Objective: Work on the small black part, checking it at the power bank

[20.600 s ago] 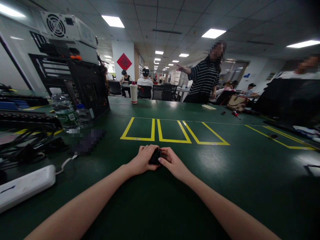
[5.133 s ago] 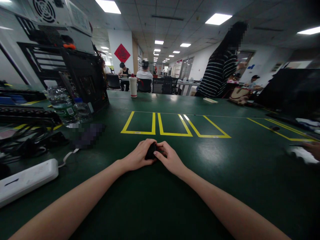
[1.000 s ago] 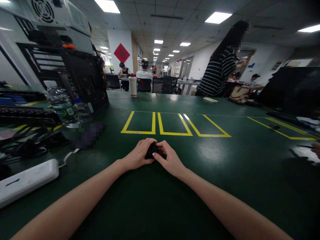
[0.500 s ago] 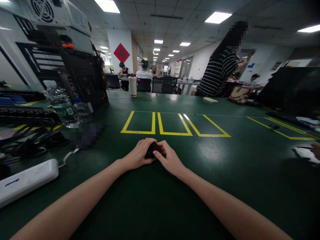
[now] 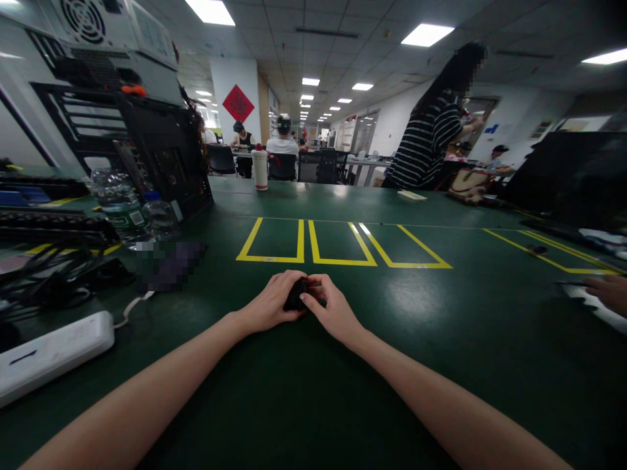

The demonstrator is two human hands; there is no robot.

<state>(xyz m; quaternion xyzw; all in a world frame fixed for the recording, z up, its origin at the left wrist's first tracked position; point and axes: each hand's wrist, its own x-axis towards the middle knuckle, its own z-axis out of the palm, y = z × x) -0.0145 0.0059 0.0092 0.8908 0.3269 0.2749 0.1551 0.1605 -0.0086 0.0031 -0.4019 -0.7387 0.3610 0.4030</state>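
Observation:
A small black object, too dark to name by kind, is held between my two hands on the green table. My left hand curls round its left side, with the fingers over the top and the thumb below. From the right, my right hand pinches its edge with thumb and fingers. Much of the object is hidden by my fingers. Just beyond my hands, yellow tape marks several outlines on the tabletop.
At left lie a white power strip, tangled black cables, plastic bottles and an open computer case. A lidded cup stands at the far edge. Another person's hand is at the right edge; a person in stripes stands beyond.
My hands and the black object stay nearly still. At the right edge, the other person's hand has moved further into view over a white item.

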